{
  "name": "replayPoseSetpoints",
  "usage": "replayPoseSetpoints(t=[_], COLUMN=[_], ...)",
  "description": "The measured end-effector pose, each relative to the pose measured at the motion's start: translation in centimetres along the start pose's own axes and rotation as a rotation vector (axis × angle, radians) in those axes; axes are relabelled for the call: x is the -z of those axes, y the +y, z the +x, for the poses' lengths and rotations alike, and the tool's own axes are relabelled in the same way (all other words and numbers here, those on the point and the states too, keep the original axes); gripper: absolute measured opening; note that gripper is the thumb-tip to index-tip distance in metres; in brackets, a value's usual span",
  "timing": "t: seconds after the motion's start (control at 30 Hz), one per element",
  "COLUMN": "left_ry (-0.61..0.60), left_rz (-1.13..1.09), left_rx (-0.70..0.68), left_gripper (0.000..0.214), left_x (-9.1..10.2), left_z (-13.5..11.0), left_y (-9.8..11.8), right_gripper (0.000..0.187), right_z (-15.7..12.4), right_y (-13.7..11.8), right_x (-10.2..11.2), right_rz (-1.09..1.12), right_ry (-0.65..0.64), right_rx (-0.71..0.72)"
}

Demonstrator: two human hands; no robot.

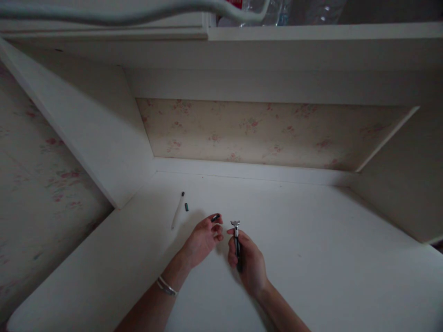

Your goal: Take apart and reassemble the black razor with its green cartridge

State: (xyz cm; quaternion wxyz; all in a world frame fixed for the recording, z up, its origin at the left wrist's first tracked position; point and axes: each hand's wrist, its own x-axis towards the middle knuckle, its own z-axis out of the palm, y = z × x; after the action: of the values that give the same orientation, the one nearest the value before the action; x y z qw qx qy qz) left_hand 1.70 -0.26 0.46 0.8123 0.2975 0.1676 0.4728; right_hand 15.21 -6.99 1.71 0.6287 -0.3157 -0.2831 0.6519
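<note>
My right hand is wrapped round a razor handle, black below with a silver neck. The handle stands nearly upright, and its forked metal top is bare of any blade head. Just to the left, my left hand pinches a small black razor cartridge between thumb and fingertips. A gap separates the cartridge from the handle's top. Beyond my left hand, a small dark green piece, much like another cartridge, lies on the white desk. Beside it is a slim white stick with a dark tip.
A white side panel bounds the desk on the left, and another panel on the right. Overhead runs a shelf with clear plastic bottles. A pale curved bar crosses the upper left.
</note>
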Motion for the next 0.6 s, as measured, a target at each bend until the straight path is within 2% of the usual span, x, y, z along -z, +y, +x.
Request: replayPoseSetpoints(t=[0.6], left_ry=[-0.007], left_rz=[-0.065], left_rx=[0.017], left_gripper=[0.034], left_x=[0.22], left_z=[0.06], left_y=[0.0], right_gripper=[0.027], right_z=[0.07], right_y=[-0.37], right_x=[0.57], right_rz=[0.166], right_ry=[-0.017], right_rx=[-0.072])
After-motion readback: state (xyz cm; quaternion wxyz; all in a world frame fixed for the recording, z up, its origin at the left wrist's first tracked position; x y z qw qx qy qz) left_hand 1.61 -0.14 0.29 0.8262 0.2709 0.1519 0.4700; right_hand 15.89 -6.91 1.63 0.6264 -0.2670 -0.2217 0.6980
